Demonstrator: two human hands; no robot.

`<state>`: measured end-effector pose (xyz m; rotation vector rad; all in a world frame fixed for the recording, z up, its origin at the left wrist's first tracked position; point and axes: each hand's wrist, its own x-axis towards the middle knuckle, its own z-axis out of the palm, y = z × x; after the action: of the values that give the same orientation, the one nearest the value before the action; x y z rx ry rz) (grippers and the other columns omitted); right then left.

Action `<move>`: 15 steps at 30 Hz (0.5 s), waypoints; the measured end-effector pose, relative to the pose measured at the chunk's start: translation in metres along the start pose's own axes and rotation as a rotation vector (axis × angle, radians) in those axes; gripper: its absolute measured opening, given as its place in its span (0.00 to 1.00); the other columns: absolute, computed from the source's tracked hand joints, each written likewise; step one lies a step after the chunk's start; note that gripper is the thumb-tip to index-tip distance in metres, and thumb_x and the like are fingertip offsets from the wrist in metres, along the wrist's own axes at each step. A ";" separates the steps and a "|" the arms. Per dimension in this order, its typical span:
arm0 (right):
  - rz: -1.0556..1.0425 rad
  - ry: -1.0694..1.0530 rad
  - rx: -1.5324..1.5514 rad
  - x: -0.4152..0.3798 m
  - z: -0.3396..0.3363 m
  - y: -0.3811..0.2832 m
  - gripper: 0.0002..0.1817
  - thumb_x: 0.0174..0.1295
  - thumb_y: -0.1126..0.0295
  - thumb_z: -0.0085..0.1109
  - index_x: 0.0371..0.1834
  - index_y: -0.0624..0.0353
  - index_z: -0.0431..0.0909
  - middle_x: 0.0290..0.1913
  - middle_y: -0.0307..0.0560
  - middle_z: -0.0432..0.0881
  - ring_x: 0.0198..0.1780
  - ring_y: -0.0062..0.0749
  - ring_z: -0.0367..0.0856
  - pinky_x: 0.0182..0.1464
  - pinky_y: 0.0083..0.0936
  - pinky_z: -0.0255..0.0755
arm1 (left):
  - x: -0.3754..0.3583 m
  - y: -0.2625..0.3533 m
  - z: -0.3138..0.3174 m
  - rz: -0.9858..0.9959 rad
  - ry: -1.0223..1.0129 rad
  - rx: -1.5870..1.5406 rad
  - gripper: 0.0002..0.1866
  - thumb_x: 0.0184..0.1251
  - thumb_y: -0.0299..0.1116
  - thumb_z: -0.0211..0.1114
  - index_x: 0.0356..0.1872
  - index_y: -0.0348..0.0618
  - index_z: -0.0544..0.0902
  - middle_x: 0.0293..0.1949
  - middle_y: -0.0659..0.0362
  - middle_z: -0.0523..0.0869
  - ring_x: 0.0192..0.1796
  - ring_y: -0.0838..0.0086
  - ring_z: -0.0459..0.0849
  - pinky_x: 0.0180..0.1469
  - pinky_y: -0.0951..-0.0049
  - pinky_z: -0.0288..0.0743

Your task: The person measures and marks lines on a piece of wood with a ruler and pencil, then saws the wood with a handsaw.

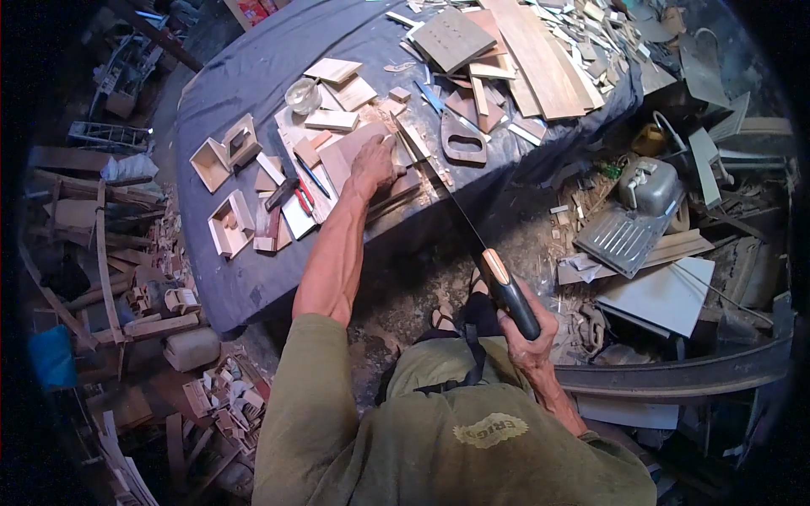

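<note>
Our left hand [374, 163] pressing flat, fingers spread, on a wood panel [354, 152] at the desk's [253, 76] near edge, our right hand [527, 325] with fingers gripping a handsaw [472, 236] cutting it

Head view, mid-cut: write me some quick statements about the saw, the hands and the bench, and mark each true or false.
1. The right hand grips the handsaw by its dark handle. True.
2. The left hand is lifted clear of the bench. False: it presses flat on a wood piece on the bench.
3. The saw blade reaches the bench edge beside the left hand. True.
4. Red-handled pliers lie on the floor. False: they lie on the bench, left of the forearm.
5. The bench is covered with a white cloth. False: the cover is dark blue.
</note>
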<state>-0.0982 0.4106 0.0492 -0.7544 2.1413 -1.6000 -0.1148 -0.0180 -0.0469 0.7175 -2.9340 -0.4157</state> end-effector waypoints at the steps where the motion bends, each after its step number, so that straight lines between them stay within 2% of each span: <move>1: 0.000 -0.001 -0.004 0.000 0.000 0.000 0.34 0.55 0.78 0.66 0.70 0.61 0.75 0.50 0.59 0.89 0.42 0.32 0.90 0.45 0.26 0.80 | 0.000 0.003 -0.002 0.000 0.005 -0.016 0.33 0.52 0.45 0.80 0.56 0.39 0.80 0.57 0.43 0.80 0.61 0.46 0.80 0.62 0.53 0.77; 4: -0.015 -0.001 -0.009 0.001 -0.001 -0.001 0.33 0.55 0.79 0.66 0.70 0.61 0.76 0.51 0.60 0.88 0.43 0.33 0.90 0.46 0.27 0.81 | 0.003 0.011 -0.010 -0.067 -0.083 0.038 0.32 0.52 0.44 0.80 0.57 0.45 0.80 0.57 0.45 0.80 0.61 0.46 0.80 0.61 0.52 0.77; 11: -0.052 -0.001 -0.039 0.000 -0.004 0.004 0.34 0.54 0.79 0.65 0.69 0.62 0.76 0.56 0.62 0.86 0.45 0.34 0.91 0.47 0.27 0.81 | 0.002 0.014 -0.013 -0.061 -0.065 0.044 0.30 0.52 0.44 0.80 0.56 0.45 0.81 0.56 0.44 0.80 0.59 0.45 0.81 0.60 0.51 0.78; 14: 0.045 -0.009 0.024 -0.002 -0.005 -0.006 0.32 0.54 0.82 0.65 0.67 0.64 0.77 0.50 0.52 0.88 0.48 0.27 0.85 0.54 0.23 0.76 | 0.003 0.011 -0.011 -0.048 -0.052 0.041 0.28 0.52 0.43 0.78 0.54 0.44 0.82 0.55 0.44 0.81 0.57 0.45 0.82 0.59 0.51 0.78; 15: 0.054 -0.014 0.030 -0.003 -0.005 -0.007 0.32 0.54 0.82 0.65 0.67 0.64 0.77 0.50 0.52 0.88 0.48 0.27 0.85 0.54 0.23 0.76 | 0.004 0.008 -0.009 -0.038 -0.038 0.043 0.28 0.52 0.43 0.77 0.54 0.43 0.82 0.55 0.44 0.81 0.57 0.45 0.83 0.59 0.51 0.79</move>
<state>-0.0976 0.4149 0.0569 -0.6910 2.1054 -1.5908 -0.1208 -0.0149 -0.0359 0.7806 -2.9773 -0.3747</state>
